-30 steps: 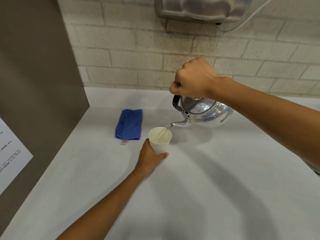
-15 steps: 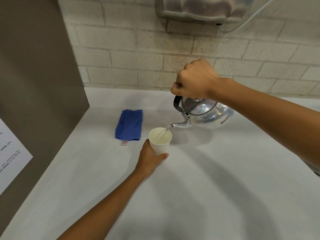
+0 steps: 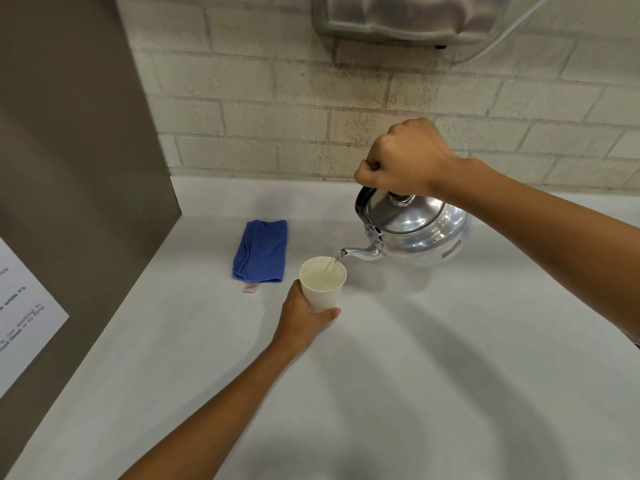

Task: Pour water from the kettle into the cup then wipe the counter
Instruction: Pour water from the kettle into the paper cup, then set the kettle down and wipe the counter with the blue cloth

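A shiny metal kettle (image 3: 420, 233) hangs tilted over the white counter (image 3: 450, 375), its spout just above a white paper cup's (image 3: 323, 294) right rim. A thin stream of water runs from the spout into the cup, which holds water. My right hand (image 3: 405, 161) is closed around the kettle's black handle from above. My left hand (image 3: 301, 318) grips the cup's lower side from the left and front, holding it upright on the counter. A folded blue cloth (image 3: 261, 251) lies flat on the counter, left of and behind the cup.
A brick wall (image 3: 277, 98) backs the counter, with a metal wall unit (image 3: 398, 15) and its cable high above. A brown partition (image 3: 69, 168) with a white printed sheet (image 3: 24, 306) closes the left side.
The kettle has sunk a little and drifted slightly right while water keeps pouring. The water level in the cup has risen. My left hand stays on the cup.
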Available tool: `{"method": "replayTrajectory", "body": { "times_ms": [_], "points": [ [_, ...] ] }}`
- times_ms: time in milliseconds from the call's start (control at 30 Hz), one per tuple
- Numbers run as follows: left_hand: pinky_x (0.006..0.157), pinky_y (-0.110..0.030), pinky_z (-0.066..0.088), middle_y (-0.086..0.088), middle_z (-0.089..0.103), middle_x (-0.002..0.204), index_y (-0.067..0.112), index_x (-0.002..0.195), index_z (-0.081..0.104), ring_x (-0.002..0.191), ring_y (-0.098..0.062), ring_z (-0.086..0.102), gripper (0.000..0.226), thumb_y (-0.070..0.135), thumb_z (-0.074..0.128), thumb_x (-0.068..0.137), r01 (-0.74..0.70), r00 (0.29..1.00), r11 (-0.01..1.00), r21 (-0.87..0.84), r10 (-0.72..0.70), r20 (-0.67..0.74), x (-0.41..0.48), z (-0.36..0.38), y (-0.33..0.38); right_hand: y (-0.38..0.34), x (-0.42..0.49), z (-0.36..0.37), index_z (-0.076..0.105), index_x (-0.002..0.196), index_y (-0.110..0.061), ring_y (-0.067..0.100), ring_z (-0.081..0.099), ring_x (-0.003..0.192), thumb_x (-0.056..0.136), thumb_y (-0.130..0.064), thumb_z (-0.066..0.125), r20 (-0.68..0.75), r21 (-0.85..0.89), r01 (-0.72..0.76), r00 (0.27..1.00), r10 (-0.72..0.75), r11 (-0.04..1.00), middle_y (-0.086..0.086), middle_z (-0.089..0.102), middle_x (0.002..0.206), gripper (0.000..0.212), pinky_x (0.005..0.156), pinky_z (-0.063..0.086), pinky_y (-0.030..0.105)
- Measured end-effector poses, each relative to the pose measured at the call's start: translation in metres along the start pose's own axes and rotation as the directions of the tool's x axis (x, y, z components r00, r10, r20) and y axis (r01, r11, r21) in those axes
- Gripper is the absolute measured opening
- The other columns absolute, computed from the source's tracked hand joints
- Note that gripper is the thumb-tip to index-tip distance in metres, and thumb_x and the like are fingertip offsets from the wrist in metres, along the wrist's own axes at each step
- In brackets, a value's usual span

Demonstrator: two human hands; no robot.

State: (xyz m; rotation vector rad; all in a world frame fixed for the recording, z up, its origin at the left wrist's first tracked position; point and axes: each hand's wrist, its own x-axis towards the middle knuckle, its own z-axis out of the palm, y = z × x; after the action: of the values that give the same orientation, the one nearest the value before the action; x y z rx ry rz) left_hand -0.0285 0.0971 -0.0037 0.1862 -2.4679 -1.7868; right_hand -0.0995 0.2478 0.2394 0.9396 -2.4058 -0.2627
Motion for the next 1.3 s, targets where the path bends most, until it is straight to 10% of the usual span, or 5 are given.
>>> {"method": "replayTrajectory", "body": {
  "times_ms": [300, 600, 1300],
  "points": [
    [0.070, -0.016, 0.038, 0.003, 0.049, 0.111, 0.015, 0.124, 0.040, 0.098, -0.013, 0.047, 0.076, 0.021, 0.083, 0.062, 0.006, 1.000, 1.000, 0.007, -0.006, -0.016, -0.001, -0.001, 0.002, 0.032, -0.008, 0.026, 0.038, 0.036, -0.013, 0.016, 0.023, 0.038, 0.079, -0.027, 0.052, 0.003, 0.252, -0.276, 0.959, 0.284, 0.928, -0.002, 0.027, 0.035, 0.047, 0.046, 0.019, 0.024],
    [0.070, -0.010, 0.039, 0.004, 0.051, 0.113, 0.019, 0.125, 0.040, 0.100, -0.013, 0.050, 0.077, 0.021, 0.083, 0.061, 0.021, 1.000, 0.999, -0.033, -0.021, -0.003, 0.001, 0.000, -0.002, 0.052, 0.007, 0.087, 0.033, 0.036, -0.017, 0.015, 0.032, 0.037, 0.078, -0.034, 0.055, 0.145, 0.474, -0.668, 0.702, 0.698, 0.574, -0.003, 0.033, 0.037, 0.050, 0.046, 0.028, 0.024],
    [0.082, -0.024, 0.044, 0.003, 0.053, 0.119, 0.023, 0.123, 0.041, 0.107, -0.015, 0.051, 0.076, 0.025, 0.084, 0.061, 0.067, 0.998, 0.997, -0.036, -0.067, 0.008, 0.003, 0.001, -0.007, 0.046, 0.058, 0.153, 0.031, 0.041, -0.015, 0.016, 0.028, 0.040, 0.075, -0.030, 0.054, 0.293, 0.421, -0.736, 0.664, 0.688, 0.531, -0.001, 0.032, 0.042, 0.043, 0.044, 0.023, 0.022]
  ]
}}
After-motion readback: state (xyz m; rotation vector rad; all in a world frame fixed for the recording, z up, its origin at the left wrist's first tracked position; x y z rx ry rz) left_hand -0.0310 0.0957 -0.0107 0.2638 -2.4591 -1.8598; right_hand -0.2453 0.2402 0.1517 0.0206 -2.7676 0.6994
